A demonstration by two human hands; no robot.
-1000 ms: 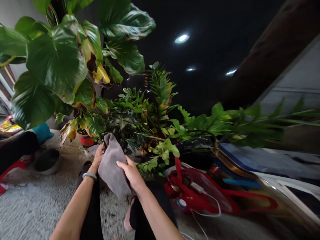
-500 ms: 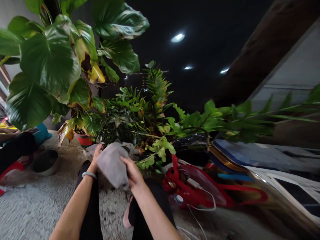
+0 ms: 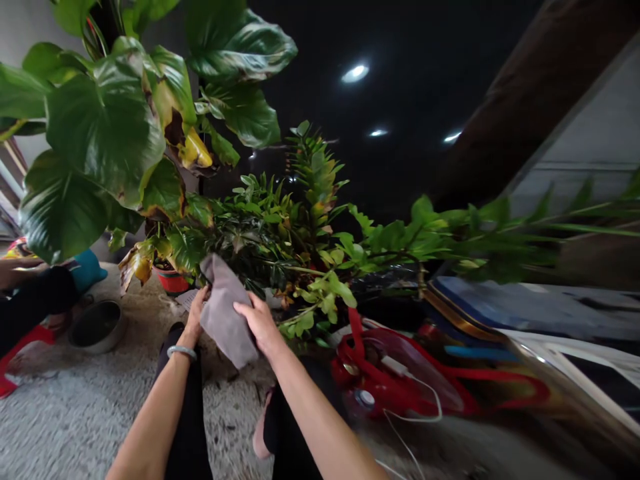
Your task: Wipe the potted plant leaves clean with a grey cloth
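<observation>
Cloth (image 3: 227,323) held over the floor (image 3: 231,427)

The right hand (image 3: 261,327) grips its right edge, thumb on top; the left hand (image 3: 195,313) meets its left side, fingers partly hidden, grip unclear. Both forearms (image 3: 314,407) stretch forward, converging before the plants (image 3: 273,217).

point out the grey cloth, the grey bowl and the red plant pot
Grey cloth (image 3: 226,320): head view, middle of its surface.
Grey bowl (image 3: 111,342): head view, outer wall.
Red plant pot (image 3: 173,283): head view, front side.

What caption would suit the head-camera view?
The right hand grips a grey cloth, the left hand at its edge, before leafy plants.
</observation>
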